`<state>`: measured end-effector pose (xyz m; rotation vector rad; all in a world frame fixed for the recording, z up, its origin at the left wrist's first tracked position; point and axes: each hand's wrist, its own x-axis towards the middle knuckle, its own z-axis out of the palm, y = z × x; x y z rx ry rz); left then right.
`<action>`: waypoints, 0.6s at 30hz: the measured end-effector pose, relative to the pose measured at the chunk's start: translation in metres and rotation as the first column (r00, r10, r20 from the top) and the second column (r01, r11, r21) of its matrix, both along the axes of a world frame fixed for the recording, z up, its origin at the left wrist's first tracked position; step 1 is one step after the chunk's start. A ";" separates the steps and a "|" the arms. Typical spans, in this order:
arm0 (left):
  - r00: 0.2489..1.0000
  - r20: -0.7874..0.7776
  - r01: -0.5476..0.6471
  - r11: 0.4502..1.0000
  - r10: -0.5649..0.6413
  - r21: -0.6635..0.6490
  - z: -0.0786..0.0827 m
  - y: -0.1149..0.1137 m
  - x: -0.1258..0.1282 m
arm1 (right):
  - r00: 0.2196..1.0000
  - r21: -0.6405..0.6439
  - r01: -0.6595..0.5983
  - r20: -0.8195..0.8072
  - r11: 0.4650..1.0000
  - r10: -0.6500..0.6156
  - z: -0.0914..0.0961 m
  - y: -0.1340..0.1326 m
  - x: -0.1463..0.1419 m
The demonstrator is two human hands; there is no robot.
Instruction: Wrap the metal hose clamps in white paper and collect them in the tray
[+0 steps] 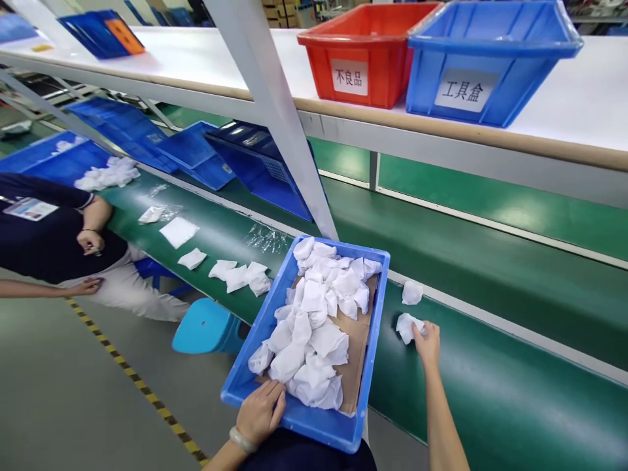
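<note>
A blue tray [304, 428], lined with cardboard, holds many white paper-wrapped packets [314, 294] and slants across the near edge of the green belt. My left hand [261, 411] is closed over the tray's near rim, its curled fingertips beside the lowest packets. To the right of the tray, my right hand [428, 340] pinches a small white wrapped packet [407, 327] at the belt's surface. Just beyond it lies another white packet [412, 292]. What is inside the wrappings is hidden.
Left of the tray, several white packets [235, 277] and clear plastic film [267, 237] lie on the green belt [490, 366]. Overhead, a shelf carries a red bin [353, 72] and a blue bin [471, 78]. A slanted post [275, 111] rises behind the tray. A blue stool [206, 327] and a seated person [53, 229] are left.
</note>
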<state>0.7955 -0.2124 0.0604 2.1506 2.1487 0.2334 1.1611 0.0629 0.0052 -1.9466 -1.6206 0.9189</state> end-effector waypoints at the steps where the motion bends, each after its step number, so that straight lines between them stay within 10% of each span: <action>1: 1.000 -0.001 0.000 1.000 0.000 -0.002 0.000 0.000 0.000 | 0.998 0.020 0.003 -0.062 1.000 -0.001 0.012 -0.007 -0.009; 8: 1.000 0.003 -0.008 0.999 0.008 -0.034 0.001 0.002 0.001 | 0.809 0.139 -0.413 -0.396 0.900 0.433 0.092 -0.001 -0.066; 11: 0.995 0.077 -0.057 0.998 0.060 -0.040 0.007 0.007 0.006 | 0.972 0.116 -0.218 -0.066 0.969 0.226 0.075 0.049 -0.058; 18: 0.944 0.286 -0.167 0.986 0.164 -0.013 0.022 0.014 0.012 | 0.981 0.052 -0.182 0.082 0.982 0.177 0.004 0.078 -0.055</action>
